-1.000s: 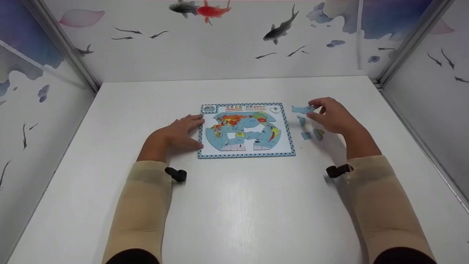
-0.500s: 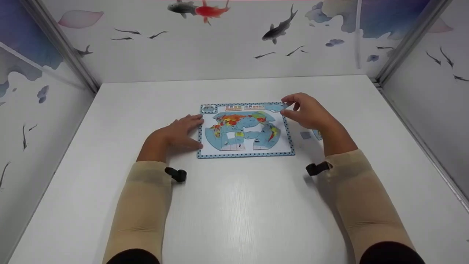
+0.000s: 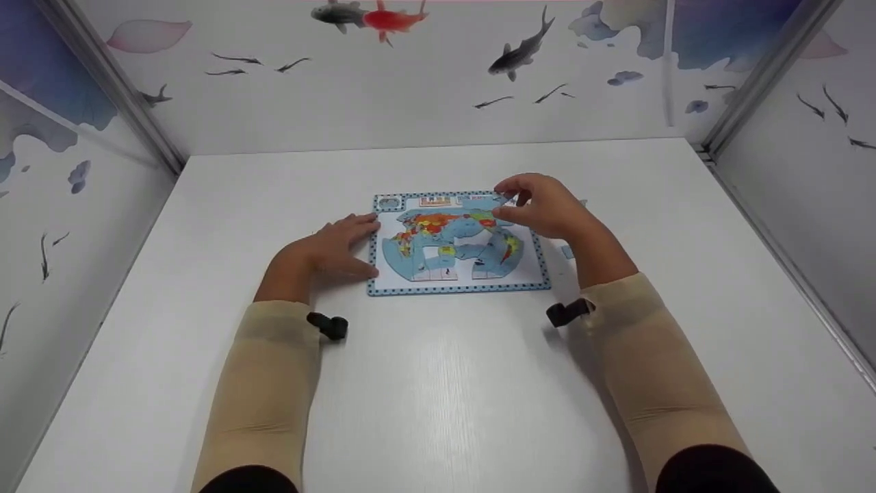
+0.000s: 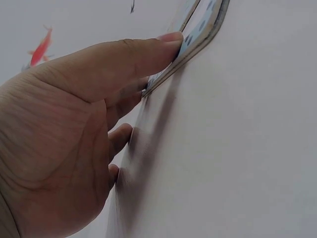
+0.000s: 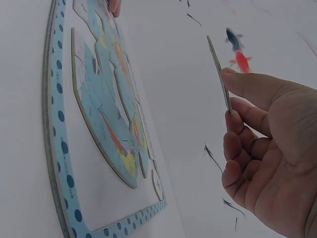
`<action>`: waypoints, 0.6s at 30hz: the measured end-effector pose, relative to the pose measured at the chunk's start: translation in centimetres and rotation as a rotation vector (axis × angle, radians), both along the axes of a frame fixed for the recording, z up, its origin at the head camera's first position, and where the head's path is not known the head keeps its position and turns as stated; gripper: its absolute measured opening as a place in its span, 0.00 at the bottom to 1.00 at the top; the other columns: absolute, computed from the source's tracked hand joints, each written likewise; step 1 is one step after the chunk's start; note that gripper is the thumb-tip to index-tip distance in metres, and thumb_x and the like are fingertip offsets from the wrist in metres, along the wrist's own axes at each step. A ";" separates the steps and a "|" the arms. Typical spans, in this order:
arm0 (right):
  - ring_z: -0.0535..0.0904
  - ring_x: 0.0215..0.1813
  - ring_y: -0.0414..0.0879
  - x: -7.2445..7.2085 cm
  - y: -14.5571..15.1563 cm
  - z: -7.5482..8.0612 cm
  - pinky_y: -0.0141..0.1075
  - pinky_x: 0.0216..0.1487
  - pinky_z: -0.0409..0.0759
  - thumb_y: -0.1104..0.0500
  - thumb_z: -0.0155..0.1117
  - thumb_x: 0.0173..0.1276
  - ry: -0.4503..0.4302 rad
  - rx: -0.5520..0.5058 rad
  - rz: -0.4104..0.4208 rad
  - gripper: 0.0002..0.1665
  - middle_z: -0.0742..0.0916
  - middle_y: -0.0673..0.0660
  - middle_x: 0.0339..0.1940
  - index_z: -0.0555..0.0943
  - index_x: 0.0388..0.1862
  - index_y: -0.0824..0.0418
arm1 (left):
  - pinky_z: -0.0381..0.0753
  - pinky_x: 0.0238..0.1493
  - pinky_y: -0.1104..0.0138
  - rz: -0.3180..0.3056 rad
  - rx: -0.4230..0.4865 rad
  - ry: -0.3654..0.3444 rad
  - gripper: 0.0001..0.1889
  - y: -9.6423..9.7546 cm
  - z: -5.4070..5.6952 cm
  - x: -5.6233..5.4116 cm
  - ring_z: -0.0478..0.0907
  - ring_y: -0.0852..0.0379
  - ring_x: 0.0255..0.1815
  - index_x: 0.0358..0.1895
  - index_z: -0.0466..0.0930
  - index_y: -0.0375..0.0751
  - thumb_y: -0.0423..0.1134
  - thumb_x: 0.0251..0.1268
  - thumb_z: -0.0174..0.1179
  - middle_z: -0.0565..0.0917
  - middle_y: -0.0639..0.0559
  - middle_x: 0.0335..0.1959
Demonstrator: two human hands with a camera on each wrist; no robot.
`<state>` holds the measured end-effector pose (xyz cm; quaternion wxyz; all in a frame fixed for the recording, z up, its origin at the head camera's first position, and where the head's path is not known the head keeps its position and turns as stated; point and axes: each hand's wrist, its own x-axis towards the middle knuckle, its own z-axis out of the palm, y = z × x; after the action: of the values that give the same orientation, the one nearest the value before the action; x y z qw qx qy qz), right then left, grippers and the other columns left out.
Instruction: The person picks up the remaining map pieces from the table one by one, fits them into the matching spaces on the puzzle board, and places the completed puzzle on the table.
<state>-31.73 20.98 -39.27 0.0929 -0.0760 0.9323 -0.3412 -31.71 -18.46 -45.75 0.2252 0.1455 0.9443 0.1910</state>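
Note:
A world map puzzle board (image 3: pixel 458 291) lies flat, its light blue border dotted dark. White gaps show among the fitted map pieces. My left hand (image 3: pixel 332 248) rests at the board's left edge, fingers spread; in the left wrist view its thumb (image 4: pixel 148 57) touches the dotted border. My right hand (image 3: pixel 547 209) pinches a blue puzzle piece (image 3: pixel 479 203) between thumb and fingers, above the board's upper right part. Seen edge-on in the right wrist view, this thin piece (image 5: pixel 218 67) is held clear of the board. Its printed face is hidden there.
A loose blue piece (image 3: pixel 567 252) lies right of the board, partly behind my right forearm. Part of another small piece (image 3: pixel 583 202) shows behind the right hand. White panels with painted fish (image 3: pixel 521 53) enclose the table's back and sides.
My right hand has carried the blue puzzle piece leftward from the table right of the board to above its upper right part. The left hand stays at the board's edge.

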 end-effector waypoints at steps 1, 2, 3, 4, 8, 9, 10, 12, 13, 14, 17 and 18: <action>0.76 0.61 0.52 0.0 -0.2 -0.1 0.42 0.59 0.82 0.47 0.75 0.73 -0.003 -0.001 0.002 0.31 0.84 0.54 0.61 0.81 0.72 0.49 | 0.38 0.89 0.34 0.003 0.001 0.001 0.54 0.0 0.0 0.0 0.32 0.43 0.94 0.87 0.50 0.72 0.61 0.61 0.74 0.43 0.63 0.92; 0.76 0.61 0.52 0.1 -0.4 -0.3 0.42 0.59 0.82 0.47 0.75 0.72 -0.005 -0.002 0.005 0.31 0.84 0.54 0.62 0.81 0.72 0.49 | 0.39 0.88 0.33 0.004 0.003 0.002 0.54 0.0 0.0 0.1 0.32 0.43 0.93 0.87 0.50 0.72 0.61 0.61 0.74 0.43 0.63 0.92; 0.76 0.61 0.52 0.1 -0.5 -0.5 0.42 0.59 0.82 0.48 0.75 0.72 -0.008 -0.004 0.007 0.31 0.84 0.54 0.62 0.81 0.72 0.50 | 0.39 0.88 0.33 0.009 0.004 0.002 0.54 0.0 0.0 0.1 0.33 0.42 0.93 0.87 0.50 0.73 0.61 0.61 0.74 0.43 0.63 0.92; 0.76 0.61 0.52 0.1 -0.6 -0.6 0.41 0.59 0.83 0.47 0.76 0.72 -0.010 -0.006 0.008 0.32 0.84 0.54 0.62 0.81 0.72 0.50 | 0.39 0.88 0.32 0.016 0.004 0.002 0.54 0.0 0.0 0.2 0.33 0.42 0.93 0.87 0.50 0.74 0.61 0.61 0.74 0.43 0.63 0.92; 0.77 0.60 0.52 0.1 -0.9 -1.4 0.41 0.59 0.83 0.45 0.77 0.71 -0.009 -0.011 0.016 0.33 0.84 0.53 0.62 0.81 0.71 0.50 | 0.39 0.88 0.32 0.035 0.003 -0.007 0.55 0.1 0.1 0.4 0.32 0.42 0.93 0.87 0.49 0.76 0.62 0.61 0.75 0.43 0.64 0.92; 0.77 0.60 0.52 0.0 -0.9 -1.6 0.42 0.58 0.83 0.45 0.77 0.70 -0.011 -0.014 0.020 0.32 0.84 0.53 0.62 0.82 0.71 0.49 | 0.39 0.88 0.33 0.037 0.002 -0.009 0.55 0.1 0.2 0.5 0.32 0.43 0.93 0.87 0.49 0.76 0.62 0.61 0.75 0.42 0.64 0.92; 0.77 0.60 0.52 0.0 -0.9 -1.8 0.42 0.58 0.83 0.45 0.77 0.70 -0.014 -0.014 0.023 0.32 0.84 0.53 0.61 0.82 0.71 0.49 | 0.38 0.88 0.33 0.034 0.003 -0.009 0.54 0.1 0.2 0.5 0.31 0.43 0.93 0.87 0.49 0.75 0.61 0.61 0.74 0.42 0.64 0.92; 0.77 0.59 0.51 -0.1 -0.9 -2.2 0.42 0.57 0.83 0.45 0.77 0.70 -0.023 -0.013 0.033 0.31 0.85 0.52 0.60 0.83 0.70 0.48 | 0.38 0.88 0.34 0.025 0.005 -0.010 0.54 0.1 0.3 0.5 0.31 0.42 0.93 0.87 0.49 0.74 0.60 0.62 0.74 0.42 0.63 0.92; 0.77 0.59 0.51 -0.1 -1.0 -2.4 0.42 0.56 0.83 0.45 0.77 0.70 -0.026 -0.011 0.039 0.30 0.85 0.52 0.60 0.83 0.69 0.48 | 0.37 0.89 0.34 0.022 0.005 -0.010 0.54 0.1 0.4 0.5 0.32 0.42 0.93 0.87 0.49 0.73 0.60 0.62 0.74 0.43 0.63 0.92; 0.76 0.59 0.51 -0.1 -1.0 -2.6 0.41 0.56 0.82 0.45 0.76 0.70 -0.031 -0.007 0.045 0.30 0.85 0.52 0.59 0.83 0.69 0.48 | 0.37 0.89 0.34 0.020 0.007 -0.012 0.54 0.1 0.4 0.6 0.32 0.42 0.93 0.88 0.49 0.72 0.59 0.62 0.74 0.43 0.63 0.92; 0.76 0.58 0.51 -0.3 -1.0 -3.3 0.42 0.54 0.80 0.45 0.76 0.71 -0.043 0.009 0.056 0.29 0.85 0.52 0.58 0.83 0.69 0.48 | 0.37 0.89 0.34 0.024 0.009 -0.020 0.54 0.1 0.6 0.6 0.31 0.42 0.93 0.87 0.49 0.73 0.59 0.62 0.73 0.42 0.63 0.92; 0.76 0.57 0.51 -0.3 -1.0 -3.5 0.42 0.54 0.79 0.45 0.76 0.71 -0.048 0.012 0.056 0.29 0.84 0.52 0.58 0.83 0.69 0.48 | 0.37 0.89 0.34 0.027 0.009 -0.022 0.54 0.1 0.7 0.6 0.31 0.41 0.93 0.87 0.49 0.74 0.59 0.62 0.73 0.42 0.64 0.92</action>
<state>-32.05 19.97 -42.81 0.1251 -0.0936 0.9294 -0.3343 -31.07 -18.34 -45.10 0.2324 0.1315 0.9427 0.2000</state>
